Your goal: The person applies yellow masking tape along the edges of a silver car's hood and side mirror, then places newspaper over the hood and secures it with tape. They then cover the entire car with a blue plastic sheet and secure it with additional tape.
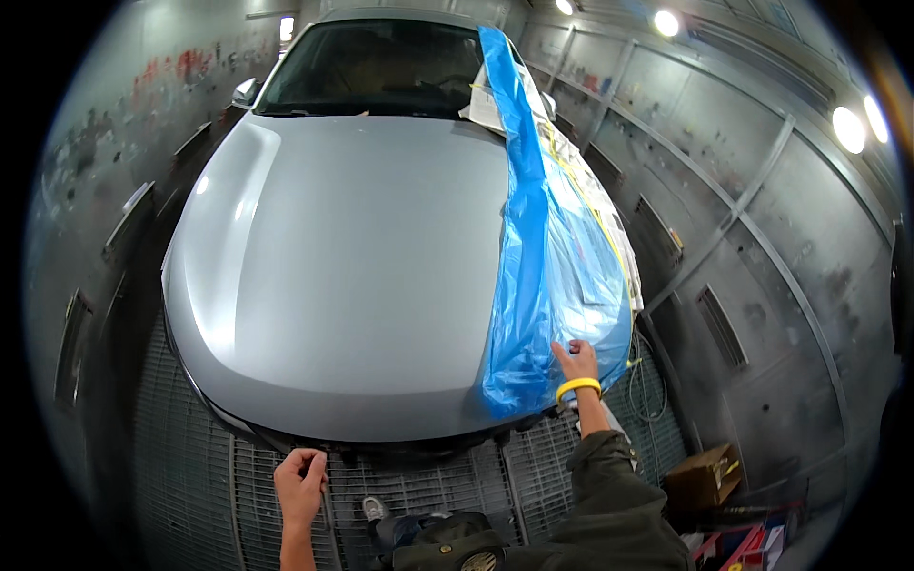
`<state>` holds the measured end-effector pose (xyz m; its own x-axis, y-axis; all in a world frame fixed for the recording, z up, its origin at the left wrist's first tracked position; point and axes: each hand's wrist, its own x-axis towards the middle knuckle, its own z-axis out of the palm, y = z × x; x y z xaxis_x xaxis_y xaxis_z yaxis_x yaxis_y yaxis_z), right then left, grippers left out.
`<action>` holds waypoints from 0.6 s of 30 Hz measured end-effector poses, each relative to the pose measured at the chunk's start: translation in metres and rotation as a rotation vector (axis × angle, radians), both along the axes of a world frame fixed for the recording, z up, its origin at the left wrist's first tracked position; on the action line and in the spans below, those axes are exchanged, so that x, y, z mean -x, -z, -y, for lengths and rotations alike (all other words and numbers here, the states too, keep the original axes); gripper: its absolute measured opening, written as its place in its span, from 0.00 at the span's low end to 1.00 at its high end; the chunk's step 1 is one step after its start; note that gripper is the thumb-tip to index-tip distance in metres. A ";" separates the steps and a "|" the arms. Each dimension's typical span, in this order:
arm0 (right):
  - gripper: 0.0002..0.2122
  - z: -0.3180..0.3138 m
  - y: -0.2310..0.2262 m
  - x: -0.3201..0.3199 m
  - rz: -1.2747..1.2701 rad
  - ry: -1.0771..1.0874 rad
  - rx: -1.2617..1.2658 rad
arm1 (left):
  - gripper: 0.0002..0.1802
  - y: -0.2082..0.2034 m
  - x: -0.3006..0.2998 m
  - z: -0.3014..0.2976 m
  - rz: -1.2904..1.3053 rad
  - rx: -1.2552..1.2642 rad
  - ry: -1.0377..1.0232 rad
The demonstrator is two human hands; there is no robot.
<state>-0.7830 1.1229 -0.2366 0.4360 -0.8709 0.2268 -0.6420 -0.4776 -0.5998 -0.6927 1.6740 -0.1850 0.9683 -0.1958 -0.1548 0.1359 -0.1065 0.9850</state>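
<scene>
A silver car hood (371,257) stretches out in front of me. Blue plastic masking film (528,238) lies over its right side, bunched into a thick fold along the inner edge and thinner toward the fender. My right hand (577,362), with a yellow wristband, is at the film's near end; its fingers are bent in and seem to pinch the film. Low on the left, my left hand (301,478) hovers by the front edge of the car. Its thumb and fingers are drawn together, and anything between them is too small to make out.
Printed paper (600,205) and yellow tape (592,211) border the film's outer side. A metal grate floor (190,457) runs below the bumper. At the lower right stand a cardboard box (703,476) and a loose cable (652,400). Stained booth walls (714,190) flank the car.
</scene>
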 end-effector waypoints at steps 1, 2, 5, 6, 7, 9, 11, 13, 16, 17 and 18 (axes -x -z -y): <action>0.29 -0.003 0.009 -0.001 -0.046 -0.005 0.011 | 0.07 -0.001 -0.004 -0.015 -0.022 -0.024 0.014; 0.30 -0.027 -0.006 -0.016 0.062 0.018 0.058 | 0.07 -0.004 -0.007 -0.034 -0.039 -0.050 0.002; 0.24 -0.087 -0.034 -0.027 -0.034 0.019 0.112 | 0.07 0.001 -0.019 -0.091 -0.066 -0.081 -0.067; 0.22 -0.090 -0.024 -0.025 -0.098 -0.001 0.182 | 0.08 0.001 -0.022 -0.107 -0.074 -0.101 -0.116; 0.19 -0.086 -0.009 -0.015 -0.166 -0.020 0.258 | 0.08 0.005 -0.024 -0.121 -0.085 -0.113 -0.162; 0.14 -0.077 0.009 -0.007 -0.236 -0.042 0.347 | 0.08 0.021 -0.026 -0.149 -0.098 -0.131 -0.222; 0.10 -0.076 0.010 -0.010 -0.189 -0.033 0.368 | 0.09 0.025 -0.027 -0.165 -0.139 -0.149 -0.289; 0.08 -0.082 0.006 -0.013 -0.064 0.015 0.322 | 0.10 0.028 -0.028 -0.173 -0.168 -0.148 -0.318; 0.10 -0.095 0.003 -0.022 0.149 0.046 0.271 | 0.10 0.028 -0.035 -0.177 -0.203 -0.116 -0.331; 0.10 -0.111 -0.004 -0.033 0.202 -0.010 0.199 | 0.10 0.021 -0.037 -0.176 -0.201 -0.113 -0.341; 0.10 -0.131 -0.011 -0.041 0.254 -0.065 0.127 | 0.10 0.017 -0.038 -0.177 -0.200 -0.110 -0.349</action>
